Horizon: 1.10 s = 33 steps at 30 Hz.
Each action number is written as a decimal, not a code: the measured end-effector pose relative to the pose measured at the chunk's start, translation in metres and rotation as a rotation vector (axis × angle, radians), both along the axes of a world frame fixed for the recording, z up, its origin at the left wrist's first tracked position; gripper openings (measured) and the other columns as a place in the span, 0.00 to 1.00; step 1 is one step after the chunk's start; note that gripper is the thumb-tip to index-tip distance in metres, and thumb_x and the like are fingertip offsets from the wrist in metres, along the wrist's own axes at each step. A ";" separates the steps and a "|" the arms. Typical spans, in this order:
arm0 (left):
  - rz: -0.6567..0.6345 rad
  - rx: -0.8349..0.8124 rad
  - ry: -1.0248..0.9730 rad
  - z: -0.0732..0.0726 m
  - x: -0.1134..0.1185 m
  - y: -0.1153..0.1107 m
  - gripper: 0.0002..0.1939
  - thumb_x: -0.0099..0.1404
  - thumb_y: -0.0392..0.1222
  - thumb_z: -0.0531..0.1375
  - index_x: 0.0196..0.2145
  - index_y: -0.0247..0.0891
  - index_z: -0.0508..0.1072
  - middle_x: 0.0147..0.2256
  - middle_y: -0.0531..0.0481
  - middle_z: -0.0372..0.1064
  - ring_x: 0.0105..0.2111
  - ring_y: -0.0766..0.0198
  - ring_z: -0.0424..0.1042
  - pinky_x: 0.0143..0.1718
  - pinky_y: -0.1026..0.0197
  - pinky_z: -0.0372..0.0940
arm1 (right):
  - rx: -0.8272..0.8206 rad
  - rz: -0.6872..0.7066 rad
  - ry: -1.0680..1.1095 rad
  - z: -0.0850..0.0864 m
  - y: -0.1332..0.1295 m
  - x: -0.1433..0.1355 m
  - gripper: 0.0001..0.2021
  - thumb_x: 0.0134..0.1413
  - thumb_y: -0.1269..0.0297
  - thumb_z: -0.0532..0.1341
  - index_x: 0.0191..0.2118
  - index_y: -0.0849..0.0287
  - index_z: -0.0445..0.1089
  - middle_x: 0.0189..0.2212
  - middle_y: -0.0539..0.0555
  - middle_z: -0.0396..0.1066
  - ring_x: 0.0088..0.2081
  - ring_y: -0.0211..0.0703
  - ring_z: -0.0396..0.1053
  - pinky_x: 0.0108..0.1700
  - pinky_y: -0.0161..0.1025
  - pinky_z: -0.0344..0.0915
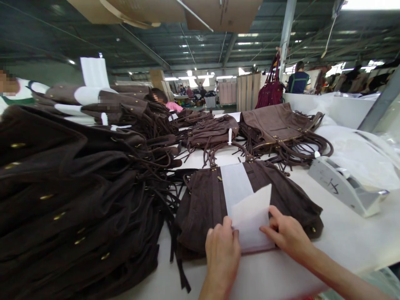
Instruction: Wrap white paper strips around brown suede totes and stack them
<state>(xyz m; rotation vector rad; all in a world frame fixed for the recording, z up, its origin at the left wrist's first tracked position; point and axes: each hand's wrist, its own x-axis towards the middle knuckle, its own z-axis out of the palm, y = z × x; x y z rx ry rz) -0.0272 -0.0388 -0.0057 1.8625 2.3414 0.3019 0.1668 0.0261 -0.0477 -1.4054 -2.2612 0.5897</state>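
A dark brown handbag point(203, 200) lies on the white table in front of me, its handles pointing away. Across its middle runs a strip of white paper point(236, 179), whose near end is folded up as a flap. My left hand point(223, 246) pinches the left edge of this paper at the bag's near side, fingers curled. On the right edge, my right hand point(283, 229) has thumb and forefinger at the paper, the other fingers bent. Just how firmly the right fingertips grip it is partly hidden.
Dark brown bags are piled high on the left point(78, 187). More brown bags point(275, 125) lie beyond. A grey tape dispenser point(340, 183) stands at right, near clear plastic wrapping point(359, 154). A maroon bag point(270, 93) hangs by a post point(287, 33). Other people are farther back.
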 end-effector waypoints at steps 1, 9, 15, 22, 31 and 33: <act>0.023 -0.023 0.010 -0.001 0.001 0.003 0.09 0.66 0.37 0.51 0.41 0.37 0.68 0.33 0.48 0.71 0.37 0.56 0.69 0.39 0.57 0.54 | 0.030 -0.018 -0.006 -0.002 0.001 -0.004 0.25 0.57 0.57 0.57 0.57 0.65 0.57 0.20 0.46 0.70 0.26 0.45 0.71 0.27 0.37 0.55; 0.147 -0.185 -0.013 -0.006 -0.003 0.018 0.34 0.66 0.36 0.51 0.66 0.32 0.41 0.37 0.44 0.74 0.38 0.56 0.73 0.37 0.58 0.58 | 0.141 -0.060 -0.104 -0.018 0.006 -0.022 0.40 0.58 0.63 0.54 0.69 0.57 0.28 0.20 0.44 0.71 0.22 0.43 0.71 0.25 0.35 0.59; 0.141 -0.260 -0.017 -0.005 -0.006 0.025 0.39 0.67 0.36 0.50 0.67 0.31 0.30 0.37 0.43 0.74 0.39 0.55 0.74 0.38 0.57 0.61 | 0.157 0.060 -0.298 -0.013 0.018 -0.029 0.22 0.59 0.66 0.55 0.58 0.44 0.64 0.34 0.51 0.77 0.34 0.47 0.76 0.31 0.35 0.65; 0.025 -0.194 0.218 -0.002 0.001 0.025 0.27 0.64 0.30 0.51 0.59 0.46 0.63 0.37 0.43 0.73 0.41 0.53 0.72 0.41 0.54 0.63 | 0.137 0.066 -0.340 -0.005 0.020 -0.037 0.15 0.61 0.69 0.54 0.49 0.44 0.71 0.35 0.52 0.78 0.35 0.47 0.76 0.31 0.34 0.66; -0.320 -0.130 0.115 -0.023 0.014 0.058 0.26 0.64 0.35 0.51 0.60 0.29 0.62 0.63 0.34 0.51 0.63 0.46 0.50 0.62 0.46 0.50 | 0.155 0.115 -0.416 0.008 0.029 -0.045 0.13 0.58 0.73 0.55 0.38 0.49 0.74 0.27 0.53 0.76 0.28 0.50 0.75 0.27 0.37 0.66; -0.303 -0.092 0.104 -0.039 0.014 0.058 0.28 0.64 0.37 0.51 0.61 0.30 0.59 0.63 0.34 0.49 0.64 0.45 0.47 0.63 0.43 0.49 | 0.168 0.119 -0.434 0.026 0.041 -0.046 0.11 0.58 0.72 0.57 0.33 0.53 0.75 0.27 0.56 0.76 0.29 0.52 0.75 0.28 0.39 0.67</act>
